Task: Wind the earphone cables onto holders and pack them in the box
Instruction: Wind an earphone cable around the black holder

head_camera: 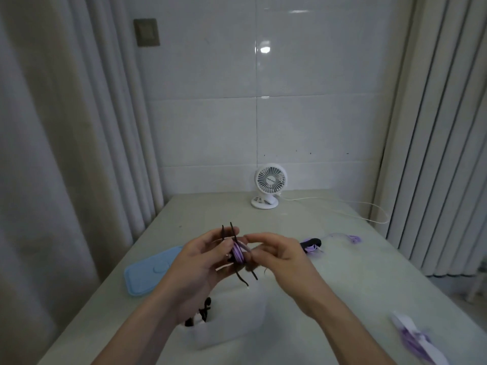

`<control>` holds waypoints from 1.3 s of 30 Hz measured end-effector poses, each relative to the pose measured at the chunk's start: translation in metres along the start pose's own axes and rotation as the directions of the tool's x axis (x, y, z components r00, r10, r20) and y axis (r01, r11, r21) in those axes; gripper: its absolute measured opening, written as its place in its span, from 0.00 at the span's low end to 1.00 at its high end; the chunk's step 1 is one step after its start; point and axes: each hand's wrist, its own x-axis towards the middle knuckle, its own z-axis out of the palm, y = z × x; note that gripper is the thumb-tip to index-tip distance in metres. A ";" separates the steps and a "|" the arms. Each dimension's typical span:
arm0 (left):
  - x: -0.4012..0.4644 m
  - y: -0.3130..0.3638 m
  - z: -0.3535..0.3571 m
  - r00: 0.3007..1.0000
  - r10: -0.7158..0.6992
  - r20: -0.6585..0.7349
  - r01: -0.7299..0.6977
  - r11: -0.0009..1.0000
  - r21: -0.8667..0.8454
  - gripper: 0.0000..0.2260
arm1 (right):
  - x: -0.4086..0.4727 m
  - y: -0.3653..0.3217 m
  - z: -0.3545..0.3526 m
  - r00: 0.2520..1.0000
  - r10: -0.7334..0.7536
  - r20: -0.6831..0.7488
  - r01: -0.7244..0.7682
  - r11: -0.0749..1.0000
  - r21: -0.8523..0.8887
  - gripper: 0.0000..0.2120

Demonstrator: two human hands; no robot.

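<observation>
Head view: thin purple cable [238, 253], spidery black holder [232, 237]

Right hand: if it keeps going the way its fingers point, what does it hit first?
The right hand points left, fingertips already at the purple cable wound on the black holder. That comes first, then the left hand holding it. Depth is unclear, but they look touching.

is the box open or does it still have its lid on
Open. The blue lid lies flat on the table, left of the clear box, whose top is uncovered below the hands.
</observation>
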 end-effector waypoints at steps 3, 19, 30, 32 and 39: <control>-0.001 0.005 0.000 0.999 -0.031 0.045 0.033 0.999 -0.037 0.18 | -0.003 0.000 -0.006 1.000 -0.004 -0.010 0.004 1.000 -0.010 0.11; 0.009 0.021 0.010 0.993 -0.110 0.052 0.100 0.982 0.157 0.13 | -0.016 0.012 -0.001 0.997 -0.021 -0.071 0.000 0.959 -0.283 0.11; 0.024 0.014 0.024 0.980 0.157 -0.124 -0.097 0.914 0.394 0.07 | -0.033 0.009 -0.001 0.992 -0.044 -0.117 0.020 0.980 -0.196 0.08; 0.024 0.013 0.028 0.967 0.226 -0.118 -0.144 0.867 0.478 0.06 | -0.034 0.007 -0.003 0.988 -0.078 -0.133 0.045 0.972 -0.229 0.08; 0.025 0.001 0.032 0.946 0.295 0.134 -0.269 0.485 0.832 0.09 | -0.029 -0.009 -0.016 0.896 -0.437 -0.080 0.286 0.706 -0.648 0.06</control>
